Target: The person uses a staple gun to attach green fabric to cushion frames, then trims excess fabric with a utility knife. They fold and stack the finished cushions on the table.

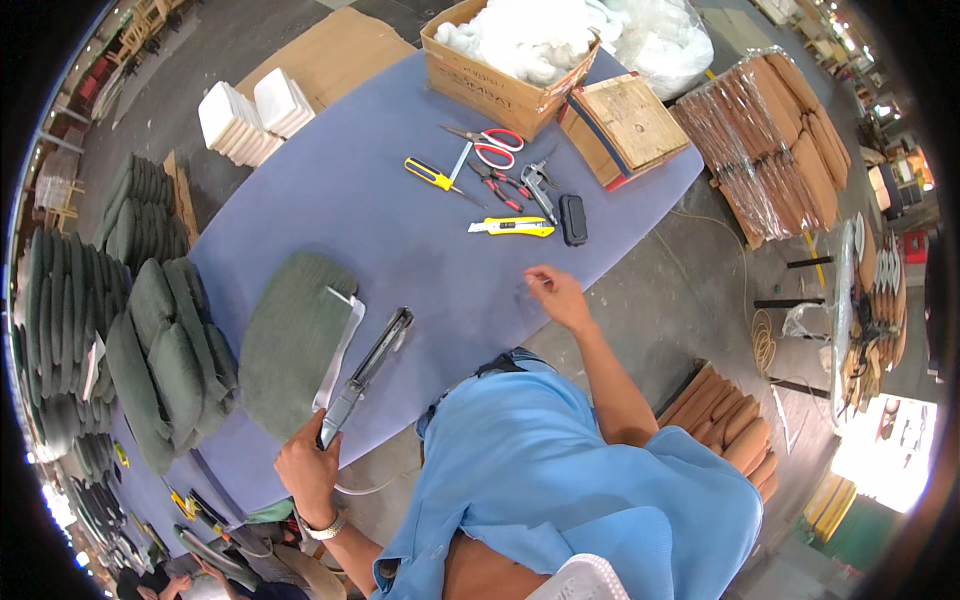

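Observation:
My left hand (pixel 308 462) is closed around the near end of a long grey metal staple gun (pixel 372 372), which lies slantwise just above or on the blue table (pixel 440 285); I cannot tell which. Left of the tool lies a dark green padded seat cushion (pixel 292 340). A white strip (pixel 343 345) runs along the cushion's right edge, close beside my left fingers. Over the table's right edge, my right hand (pixel 557 293) has loosely curled fingers, somewhat apart, and nothing visible in them. Nearest to it are a yellow utility knife (pixel 515 227) and a small black case (pixel 573 219).
Red-handled scissors (pixel 496 148), a yellow screwdriver (pixel 432 174), pliers (pixel 502 188) and an air blow gun (pixel 539 188) lie farther back. Behind stand a carton of white stuffing (pixel 490 95) and a wooden-topped box (pixel 630 120). Green cushions (pixel 170 365) pile up left; brown ones (pixel 720 415) stand right.

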Motion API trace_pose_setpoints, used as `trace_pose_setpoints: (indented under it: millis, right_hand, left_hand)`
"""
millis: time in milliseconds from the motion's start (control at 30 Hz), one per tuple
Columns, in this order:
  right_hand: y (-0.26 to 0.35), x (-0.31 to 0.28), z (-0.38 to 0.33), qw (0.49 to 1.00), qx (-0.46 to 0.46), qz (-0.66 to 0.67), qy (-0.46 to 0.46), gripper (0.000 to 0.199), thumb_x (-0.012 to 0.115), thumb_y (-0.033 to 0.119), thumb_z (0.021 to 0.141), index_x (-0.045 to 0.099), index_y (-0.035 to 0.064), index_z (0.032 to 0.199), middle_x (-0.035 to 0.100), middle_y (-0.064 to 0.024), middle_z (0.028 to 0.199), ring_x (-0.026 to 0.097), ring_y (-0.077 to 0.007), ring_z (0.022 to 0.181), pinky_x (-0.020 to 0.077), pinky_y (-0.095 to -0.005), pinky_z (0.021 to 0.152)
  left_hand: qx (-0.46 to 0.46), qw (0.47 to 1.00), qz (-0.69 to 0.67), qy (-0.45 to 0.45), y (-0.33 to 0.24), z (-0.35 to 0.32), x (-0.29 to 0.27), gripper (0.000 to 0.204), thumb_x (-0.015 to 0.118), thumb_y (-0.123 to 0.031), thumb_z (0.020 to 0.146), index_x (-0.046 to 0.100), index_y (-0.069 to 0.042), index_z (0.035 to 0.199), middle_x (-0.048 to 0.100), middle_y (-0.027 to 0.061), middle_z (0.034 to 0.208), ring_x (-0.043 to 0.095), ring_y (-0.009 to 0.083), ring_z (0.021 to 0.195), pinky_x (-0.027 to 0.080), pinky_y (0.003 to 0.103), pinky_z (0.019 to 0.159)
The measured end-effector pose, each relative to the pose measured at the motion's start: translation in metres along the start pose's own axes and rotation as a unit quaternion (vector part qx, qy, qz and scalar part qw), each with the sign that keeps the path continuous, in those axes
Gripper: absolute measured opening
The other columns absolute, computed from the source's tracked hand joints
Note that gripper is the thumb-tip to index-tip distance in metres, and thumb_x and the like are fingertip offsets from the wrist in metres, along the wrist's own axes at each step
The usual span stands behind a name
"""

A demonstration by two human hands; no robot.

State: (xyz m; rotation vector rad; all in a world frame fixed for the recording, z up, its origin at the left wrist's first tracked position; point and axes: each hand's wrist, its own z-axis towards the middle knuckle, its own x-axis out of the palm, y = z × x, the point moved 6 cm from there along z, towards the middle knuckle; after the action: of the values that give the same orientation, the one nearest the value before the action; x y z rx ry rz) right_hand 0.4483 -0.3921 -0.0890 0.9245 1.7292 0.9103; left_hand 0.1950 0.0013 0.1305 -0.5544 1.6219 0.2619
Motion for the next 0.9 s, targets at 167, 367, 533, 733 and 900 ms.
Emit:
trace_pose_setpoints:
  millis: [167, 367, 533, 733, 900]
  right_hand:
    - [0.008, -0.05, 0.072, 0.994, -0.048, -0.068, -0.064, 0.022, 0.07, 0.022, 0.096, 0.075, 0.0057, 0.11, 0.077, -0.0144, 0.098, 0.075, -0.0254, 0.085, 0.0578, -0.0364, 0.076]
    - [0.11, 0.014, 0.206, 0.931, -0.285, -0.227, -0.028, 0.018, 0.067, 0.012, 0.093, 0.075, 0.007, 0.109, 0.071, -0.0128, 0.114, 0.067, -0.0325, 0.106, 0.0538, -0.0428, 0.093]
    - [0.124, 0.056, 0.289, 0.794, -0.38, -0.475, 0.017, 0.025, 0.063, 0.01, 0.09, 0.079, 0.0143, 0.108, 0.067, -0.0055, 0.124, 0.061, -0.0284, 0.117, 0.0499, -0.0438, 0.098]
    - [0.119, 0.067, 0.307, 0.732, -0.427, -0.519, 0.115, 0.018, 0.062, 0.022, 0.089, 0.076, 0.0156, 0.1, 0.068, -0.0047, 0.117, 0.061, -0.0265, 0.118, 0.0502, -0.0445, 0.096]
    - [0.121, 0.04, 0.297, 0.798, -0.307, -0.497, 0.15, 0.021, 0.064, 0.018, 0.091, 0.067, 0.0046, 0.107, 0.073, -0.0222, 0.1, 0.072, -0.0375, 0.096, 0.0577, -0.0554, 0.079]
  left_hand:
    - [-0.051, 0.998, 0.031, 0.028, -0.025, 0.011, -0.007, 0.051, 0.09, -0.02, 0.068, 0.079, -0.018, 0.118, 0.078, 0.0114, 0.095, 0.074, 0.034, 0.084, 0.056, 0.043, 0.073]
    - [-0.076, 0.995, 0.062, 0.033, -0.057, 0.017, -0.018, 0.053, 0.091, -0.023, 0.066, 0.079, -0.019, 0.118, 0.077, 0.0087, 0.091, 0.073, 0.0329, 0.079, 0.054, 0.043, 0.07]
    - [-0.134, 0.985, 0.066, 0.083, -0.071, 0.021, -0.022, 0.053, 0.091, -0.022, 0.067, 0.079, -0.019, 0.119, 0.078, 0.0124, 0.096, 0.074, 0.0352, 0.086, 0.056, 0.045, 0.076]
    - [-0.127, 0.98, 0.118, 0.095, -0.075, 0.014, -0.023, 0.037, 0.078, -0.033, 0.085, 0.079, -0.016, 0.117, 0.077, 0.0164, 0.098, 0.074, 0.0368, 0.085, 0.057, 0.045, 0.072]
    - [-0.088, 0.986, 0.109, 0.089, -0.058, 0.019, -0.011, 0.038, 0.065, -0.051, 0.093, 0.078, -0.026, 0.12, 0.078, 0.0159, 0.094, 0.074, 0.0404, 0.084, 0.059, 0.053, 0.072]
